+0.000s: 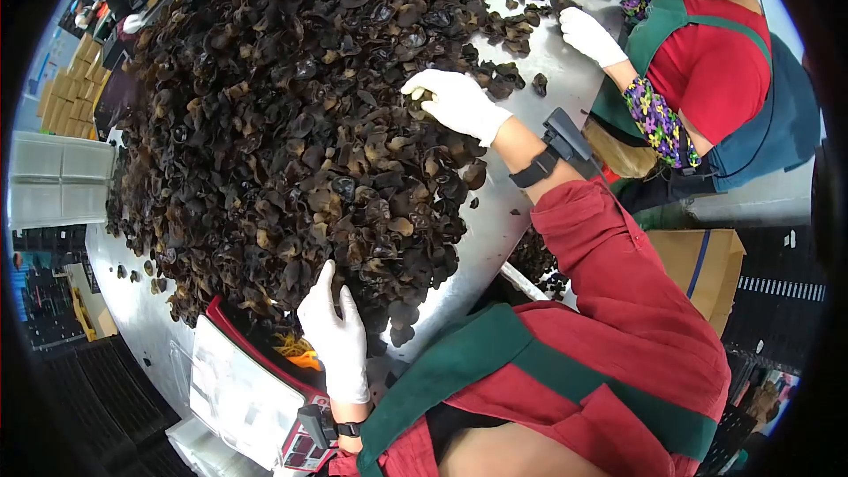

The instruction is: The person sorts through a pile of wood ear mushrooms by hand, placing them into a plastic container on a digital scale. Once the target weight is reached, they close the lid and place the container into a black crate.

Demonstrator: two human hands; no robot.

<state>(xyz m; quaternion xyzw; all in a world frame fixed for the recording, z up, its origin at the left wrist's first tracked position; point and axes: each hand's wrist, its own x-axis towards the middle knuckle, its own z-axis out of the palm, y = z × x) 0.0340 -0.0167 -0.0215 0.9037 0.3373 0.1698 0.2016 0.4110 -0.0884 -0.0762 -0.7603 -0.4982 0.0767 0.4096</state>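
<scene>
A large heap of dark brown wood ear mushrooms [291,141] covers most of the metal table [481,212]. My right hand [459,108], in a white glove, is over the heap's right side with its fingers curled round a wood ear mushroom [419,97], partly hidden by the fingers. At the near edge of the heap is my left hand [337,331], also gloved in white. Its thumb and forefinger are spread, and nothing shows between them. Beside it stands a red-rimmed digital scale [300,446], with an orange-handled tool [306,360] lying close by.
A co-worker's gloved hands [594,35] are at the table's far right, near loose mushrooms [512,31]. Clear plastic bins [62,178] stand on the left. A cardboard box [698,269] is behind my right arm. Another person's gloved hand [134,23] shows at upper left.
</scene>
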